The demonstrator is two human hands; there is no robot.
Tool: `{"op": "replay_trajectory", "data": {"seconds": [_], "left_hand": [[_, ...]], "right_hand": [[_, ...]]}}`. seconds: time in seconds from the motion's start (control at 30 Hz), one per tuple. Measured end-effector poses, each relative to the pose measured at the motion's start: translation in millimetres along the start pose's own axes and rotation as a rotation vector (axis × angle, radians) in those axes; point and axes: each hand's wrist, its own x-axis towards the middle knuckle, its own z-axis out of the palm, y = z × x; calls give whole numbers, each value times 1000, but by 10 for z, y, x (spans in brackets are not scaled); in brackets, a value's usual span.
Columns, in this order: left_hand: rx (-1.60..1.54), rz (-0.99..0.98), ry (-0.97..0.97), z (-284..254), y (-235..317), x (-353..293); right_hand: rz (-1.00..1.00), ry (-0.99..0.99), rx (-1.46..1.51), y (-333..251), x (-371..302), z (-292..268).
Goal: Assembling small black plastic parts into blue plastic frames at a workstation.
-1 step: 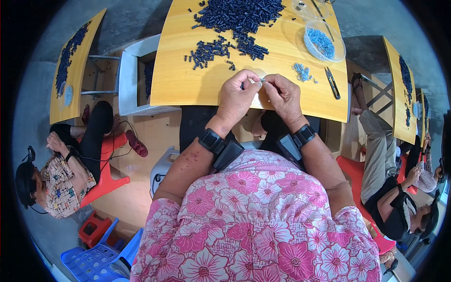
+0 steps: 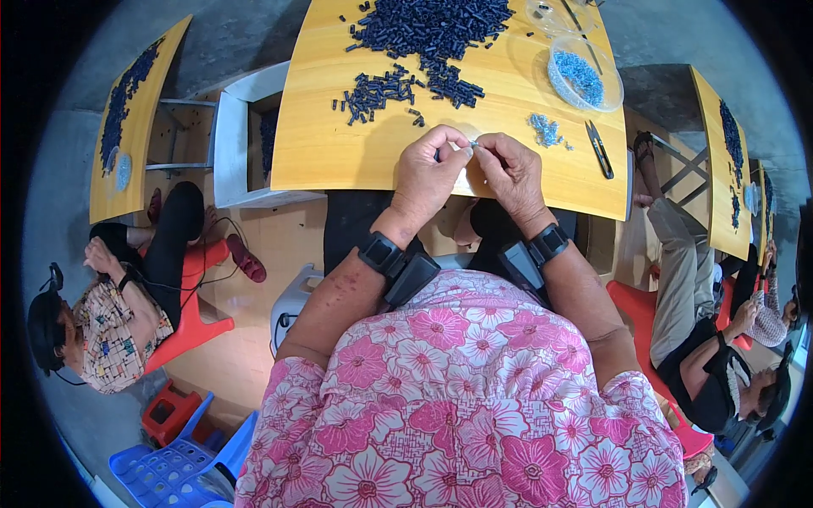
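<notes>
Over the table's near edge my left hand and my right hand meet at their fingertips. Both are closed in a pinch around a tiny pale-blue piece, mostly covered by the fingers. A bit of something dark shows within the curl of my left hand. Small black tube-like parts lie scattered just beyond my hands, and a big heap of them is farther back. To the right of my hands rests a little pile of clear-blue pieces.
Small black-handled thread snips lie at the right of the yellow wooden table. Behind them stands a round clear tub of blue pieces. An open white drawer or box juts out at left. People sit at neighbouring tables on both sides.
</notes>
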Motion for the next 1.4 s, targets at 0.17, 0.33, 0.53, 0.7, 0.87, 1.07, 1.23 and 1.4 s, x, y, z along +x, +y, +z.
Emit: {"op": "replay_trajectory", "data": {"seconds": [0.17,0.33,0.53,0.7,0.87,1.07,1.23,1.4], "left_hand": [[-1,-30,15,2,-2,7],[-82,-96,17,-4,52,8],[-53,-58,-3,-10,23,-2],[-105,-72,10,-6,38,-4],[-86,-45,19,-3,32,-5],[-80,-47,14,-13,31,-9],[-81,-33,12,-11,21,-4],[-54,-23,17,-20,17,-6]], "right_hand": [[60,-22,45,26,7,-9],[56,-34,38,16,-1,-13],[42,-40,39,-7,-4,-12],[27,-49,4,-2,1,-19],[-10,-44,39,20,5,-13],[-3,-58,29,51,9,-15],[0,-59,27,52,8,-6],[-50,-67,-50,23,11,-20]]}}
